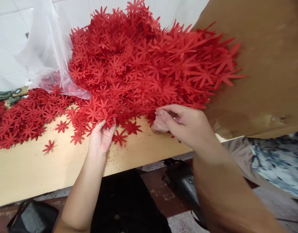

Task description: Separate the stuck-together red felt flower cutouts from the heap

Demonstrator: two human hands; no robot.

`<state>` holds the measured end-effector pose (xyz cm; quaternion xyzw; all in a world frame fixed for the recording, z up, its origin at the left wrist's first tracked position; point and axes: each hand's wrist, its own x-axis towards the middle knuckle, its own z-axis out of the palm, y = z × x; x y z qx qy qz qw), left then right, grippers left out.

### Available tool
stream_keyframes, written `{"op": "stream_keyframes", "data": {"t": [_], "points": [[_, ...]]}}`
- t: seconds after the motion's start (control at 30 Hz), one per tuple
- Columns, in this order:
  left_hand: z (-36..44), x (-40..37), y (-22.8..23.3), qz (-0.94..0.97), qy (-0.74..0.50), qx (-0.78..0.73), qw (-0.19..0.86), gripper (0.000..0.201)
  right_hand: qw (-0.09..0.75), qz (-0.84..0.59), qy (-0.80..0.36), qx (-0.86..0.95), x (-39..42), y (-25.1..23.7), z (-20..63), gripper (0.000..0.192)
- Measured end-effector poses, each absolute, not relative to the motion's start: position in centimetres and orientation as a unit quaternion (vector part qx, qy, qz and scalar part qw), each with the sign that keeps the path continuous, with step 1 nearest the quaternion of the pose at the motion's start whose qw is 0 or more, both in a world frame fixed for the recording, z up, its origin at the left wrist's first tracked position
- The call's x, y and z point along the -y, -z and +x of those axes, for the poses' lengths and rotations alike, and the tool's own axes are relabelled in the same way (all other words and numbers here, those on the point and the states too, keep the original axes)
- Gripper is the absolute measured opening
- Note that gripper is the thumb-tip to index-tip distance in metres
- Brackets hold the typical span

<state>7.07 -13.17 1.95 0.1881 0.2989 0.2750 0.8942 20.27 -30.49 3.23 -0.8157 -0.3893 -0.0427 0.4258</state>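
My left hand (101,137) is palm up at the front of the pile, its fingers curled under a red flower-shaped cutout (105,117) and holding it. My right hand (185,124) is at the pile's right front edge, thumb and forefinger close together. A pale, pinkish blurred shape at its fingertips could be its other fingers or clear plastic; I cannot tell which. Behind both hands rises a large heap of red flower-shaped cutouts (139,68) with narrow petals. Single cutouts, such as one loose red flower (48,147), lie on the wooden table (23,171).
A clear plastic bag (49,48) stands left of the heap, near a lower pile of darker red flowers (30,116). A brown cardboard sheet (265,74) leans on the right. Below the table are a black bag (34,216) and a person's patterned clothing (280,165).
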Motion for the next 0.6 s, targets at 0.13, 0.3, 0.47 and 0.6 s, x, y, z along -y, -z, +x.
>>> {"op": "stream_keyframes", "data": {"t": [0.13, 0.3, 0.47, 0.6], "points": [[7.5, 13.6, -1.5, 0.174, -0.257, -0.296, 0.903, 0.018, 0.215, -0.842, 0.064, 0.491, 33.0, -2.3, 22.4, 0.031], [7.9, 14.3, -1.3, 0.173, -0.257, -0.295, 0.904, 0.018, 0.073, -0.861, 0.1, 0.493, 32.3, -0.9, 22.5, 0.031], [8.1, 14.8, -1.0, 0.185, -0.255, -0.295, 0.902, 0.018, 0.12, -0.847, 0.121, 0.504, 32.7, -2.1, 21.8, 0.026], [8.5, 15.4, -0.6, 0.192, -0.236, -0.293, 0.906, 0.018, 0.269, -0.805, 0.135, 0.511, 31.0, -3.7, 19.3, 0.027]]}}
